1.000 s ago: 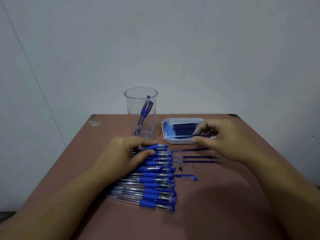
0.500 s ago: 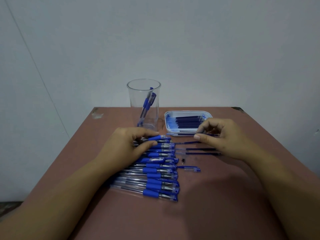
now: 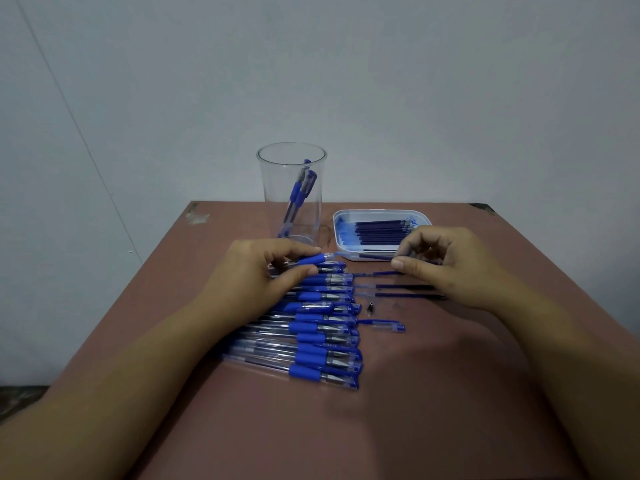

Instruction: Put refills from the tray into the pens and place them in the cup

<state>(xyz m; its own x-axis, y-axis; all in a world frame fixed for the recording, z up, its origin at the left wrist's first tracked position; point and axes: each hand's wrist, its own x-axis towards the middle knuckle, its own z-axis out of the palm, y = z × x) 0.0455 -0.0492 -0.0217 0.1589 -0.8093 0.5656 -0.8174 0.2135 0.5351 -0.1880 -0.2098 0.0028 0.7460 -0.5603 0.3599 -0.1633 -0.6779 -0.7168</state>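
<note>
My left hand (image 3: 256,271) pinches the blue grip of a clear pen barrel (image 3: 317,259) at the far end of a row of several blue pens (image 3: 322,327). My right hand (image 3: 446,265) pinches a dark blue refill (image 3: 375,257), which points left at the barrel's open end. A white tray (image 3: 381,213) behind my right hand holds several refills. The clear cup (image 3: 292,192) stands to the tray's left with two pens in it.
Three loose refills (image 3: 405,287) lie on the brown table (image 3: 381,410) under my right hand. A small dark pen tip (image 3: 370,307) and a blue cap (image 3: 384,325) lie right of the pen row. A pale wall rises behind the table.
My right hand has drawn the refill out of the tray and towards the pen barrel. My left hand has stayed on the far pen. The camera has tilted slightly.
</note>
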